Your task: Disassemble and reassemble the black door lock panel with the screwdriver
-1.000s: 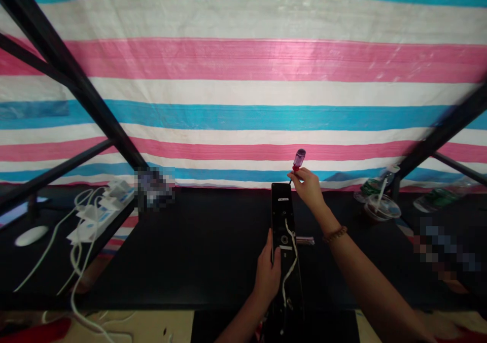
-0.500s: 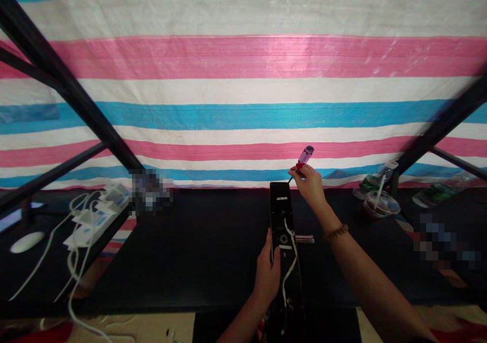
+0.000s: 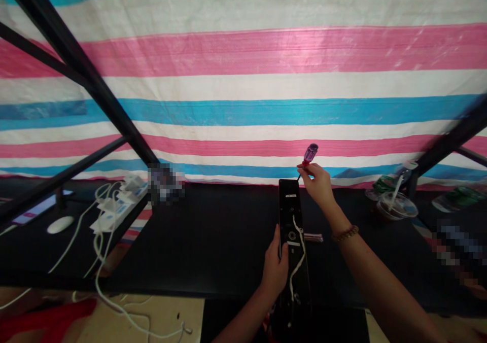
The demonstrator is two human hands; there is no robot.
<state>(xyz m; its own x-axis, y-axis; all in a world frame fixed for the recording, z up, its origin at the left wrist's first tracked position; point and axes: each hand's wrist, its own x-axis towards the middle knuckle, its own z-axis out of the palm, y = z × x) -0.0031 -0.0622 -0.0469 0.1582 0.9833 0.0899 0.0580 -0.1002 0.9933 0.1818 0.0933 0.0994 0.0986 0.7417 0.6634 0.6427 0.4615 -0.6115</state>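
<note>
My left hand (image 3: pixel 274 269) is closed around the left edge of a long black door lock panel (image 3: pixel 288 216), with the thumb on its face. A white cable (image 3: pixel 299 262) runs down the panel, and a shiny handle (image 3: pixel 314 238) juts out from its right side. In my right hand (image 3: pixel 317 180), beside the panel's top right corner, a screwdriver (image 3: pixel 311 153) with a clear purple and red handle is pinched by the shaft. Its handle end points up. Whether the tip touches the panel I cannot tell.
A black table (image 3: pixel 213 241) lies below my hands. At left are a white power strip (image 3: pixel 114 211) with cables, a white mouse (image 3: pixel 60 225) and a phone (image 3: pixel 40 208). At right stands a plastic cup (image 3: pixel 395 206) with a straw, near a bottle (image 3: pixel 458 197). A striped sheet (image 3: pixel 243 87) hangs behind.
The whole view has shifted, so everything sits somewhat further right in it. Both hands keep their holds on the panel and the screwdriver, which stay in nearly the same position to each other.
</note>
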